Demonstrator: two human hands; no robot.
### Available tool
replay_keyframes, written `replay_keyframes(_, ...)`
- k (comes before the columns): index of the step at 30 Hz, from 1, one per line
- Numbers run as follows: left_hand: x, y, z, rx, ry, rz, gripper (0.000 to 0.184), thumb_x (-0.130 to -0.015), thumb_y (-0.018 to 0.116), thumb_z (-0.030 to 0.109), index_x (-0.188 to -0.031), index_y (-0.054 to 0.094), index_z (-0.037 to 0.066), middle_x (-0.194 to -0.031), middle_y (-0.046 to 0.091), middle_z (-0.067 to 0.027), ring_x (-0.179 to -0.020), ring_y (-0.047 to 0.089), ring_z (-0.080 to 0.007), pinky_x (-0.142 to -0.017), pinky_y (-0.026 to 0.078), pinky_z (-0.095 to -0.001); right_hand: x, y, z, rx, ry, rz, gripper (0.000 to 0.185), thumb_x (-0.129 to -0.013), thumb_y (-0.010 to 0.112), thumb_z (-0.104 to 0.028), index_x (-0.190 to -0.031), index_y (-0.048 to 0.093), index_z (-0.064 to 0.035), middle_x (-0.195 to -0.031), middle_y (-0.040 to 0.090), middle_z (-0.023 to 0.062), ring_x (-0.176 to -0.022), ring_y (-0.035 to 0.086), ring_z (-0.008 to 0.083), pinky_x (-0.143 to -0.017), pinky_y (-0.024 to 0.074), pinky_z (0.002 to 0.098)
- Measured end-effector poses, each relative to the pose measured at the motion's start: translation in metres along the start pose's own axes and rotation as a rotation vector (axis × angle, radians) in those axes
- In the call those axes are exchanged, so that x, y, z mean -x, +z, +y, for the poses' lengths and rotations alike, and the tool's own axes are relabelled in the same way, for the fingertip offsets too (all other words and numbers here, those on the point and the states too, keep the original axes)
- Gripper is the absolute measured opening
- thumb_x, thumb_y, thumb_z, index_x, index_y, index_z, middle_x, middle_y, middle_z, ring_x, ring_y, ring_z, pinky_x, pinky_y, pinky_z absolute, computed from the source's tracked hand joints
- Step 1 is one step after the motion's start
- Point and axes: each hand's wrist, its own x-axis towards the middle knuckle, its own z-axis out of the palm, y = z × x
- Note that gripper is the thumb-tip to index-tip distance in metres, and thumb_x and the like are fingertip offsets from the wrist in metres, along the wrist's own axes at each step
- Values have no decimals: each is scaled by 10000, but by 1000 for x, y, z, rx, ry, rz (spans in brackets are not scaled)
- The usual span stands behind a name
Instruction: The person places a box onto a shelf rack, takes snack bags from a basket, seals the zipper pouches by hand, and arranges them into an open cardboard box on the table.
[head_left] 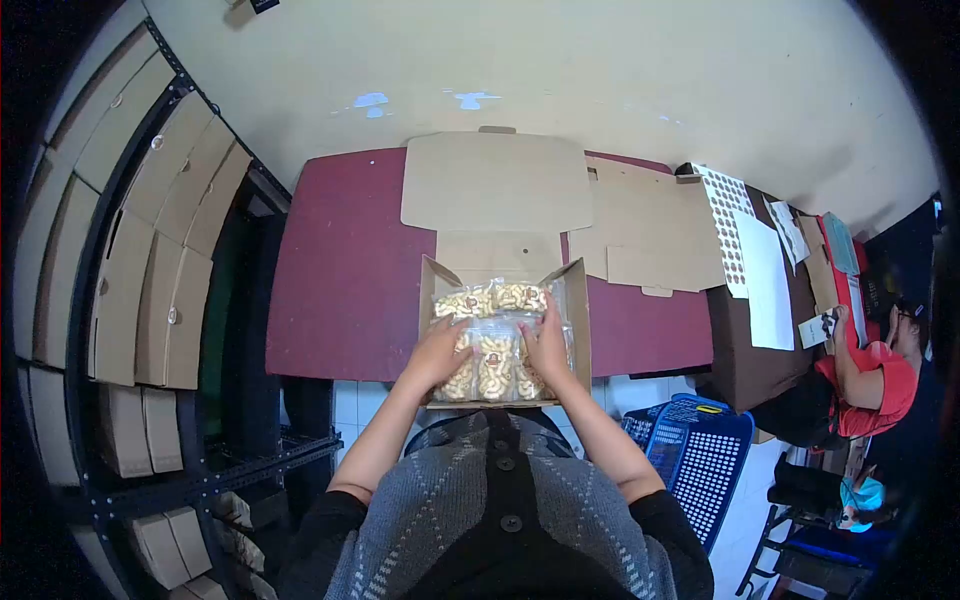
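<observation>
An open cardboard box (578, 300) stands at the table's front edge, its lid folded back. Inside lie several clear plastic packets of pale, curved snack pieces; a front middle packet (495, 368) bears a small brown printed mark. Two packets lie across the back, one of them the left back packet (463, 303). My left hand (437, 355) rests on the packets at the left with its fingers spread. On the right, my right hand (546, 348) lies over the packets with fingers stretched out and thumb apart. Both palms hide parts of the packets beneath.
A flat, unfolded cardboard box (650, 222) lies right of the box on the maroon table (345, 270). Sticker sheets (723, 215) lie farther right. A blue plastic basket (700, 460) stands on the floor. Shelves of cartons (120, 290) rise at left. Two people sit at right.
</observation>
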Motion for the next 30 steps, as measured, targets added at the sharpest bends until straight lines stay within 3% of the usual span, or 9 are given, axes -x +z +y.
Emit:
replay_keyframes(3, -21, 4, 8, 103, 43, 123, 511, -864, 556, 279, -1298, 438, 37, -1328, 383, -281, -1247, 353, -420, -1035, 308, -446, -33, 8, 20, 326, -235, -97, 525, -840, 572, -104, -1328, 385, -50, -1275, 428, 252, -1056, 492, 381, -935, 385, 441)
replay_keyframes(4, -34, 15, 1, 79, 89, 202, 511, -868, 550, 270, -1298, 427, 22, -1329, 384, -275, -1244, 354, -419, -1042, 300, -441, -38, 10, 24, 398, -321, -81, 424, -857, 531, -117, -1279, 487, -115, -1300, 417, 250, -1110, 457, 430, -963, 374, 456)
replay_keyframes(8, -65, 44, -25, -64, 101, 248, 508, -885, 503, 274, -1317, 397, 28, -1359, 370, -226, -1257, 311, -436, -1063, 246, -472, -54, 23, 45, 492, -368, -183, 431, -842, 509, -64, -1246, 547, -209, -1316, 448, 191, -1198, 403, 430, -1015, 344, 450)
replay_keyframes(11, -69, 44, -26, -129, 70, 208, 475, -889, 483, 264, -1310, 417, 53, -1350, 385, -199, -1256, 295, -455, -1061, 235, -491, -59, 15, 51, 463, -451, -226, 437, -816, 516, -39, -1221, 572, -192, -1301, 464, 184, -1192, 409, 425, -1011, 357, 432)
replay_keyframes(16, -70, 45, -44, -134, 169, 189, 421, -898, 468, 222, -1292, 448, 73, -1332, 404, -170, -1266, 293, -429, -1065, 220, -493, -60, 7, 46, 464, -496, -183, 458, -752, 563, -6, -1162, 612, -206, -1197, 539, 130, -1035, 512, 316, -915, 421, 406)
replay_keyframes(24, -63, 37, -39, -151, 200, 206, 398, -883, 473, 180, -1267, 470, 74, -1326, 417, -166, -1278, 296, -410, -1062, 244, -478, -55, 0, 45, 523, -497, -205, 433, -777, 584, -48, -1178, 600, -211, -1170, 544, 128, -1013, 521, 313, -888, 434, 385)
replay_keyframes(27, -58, 23, -31, 24, 272, 266, 344, -867, 490, 135, -1204, 520, 71, -1260, 476, -163, -1229, 380, -383, -1053, 274, -454, -55, -1, 40, 508, -457, -229, 430, -785, 579, -48, -1192, 581, -185, -1192, 531, 133, -1010, 517, 335, -898, 428, 396)
replay_keyframes(29, -53, 11, -23, 192, 356, 425, 289, -848, 510, 96, -1130, 563, 67, -1177, 528, -152, -1159, 458, -348, -1025, 321, -427, -51, -1, 36, 359, -370, -90, 425, -797, 562, -47, -1211, 550, -139, -1205, 518, 139, -1001, 511, 362, -902, 425, 412)
replay_keyframes(30, -46, 3, -16, 236, 317, 495, 250, -829, 507, 54, -1069, 576, 65, -1149, 540, -134, -1148, 469, -336, -1018, 321, -451, -52, -6, 32, 342, -461, 30, 335, -800, 550, -71, -1134, 549, -57, -1129, 536, 181, -947, 518, 376, -856, 437, 432)
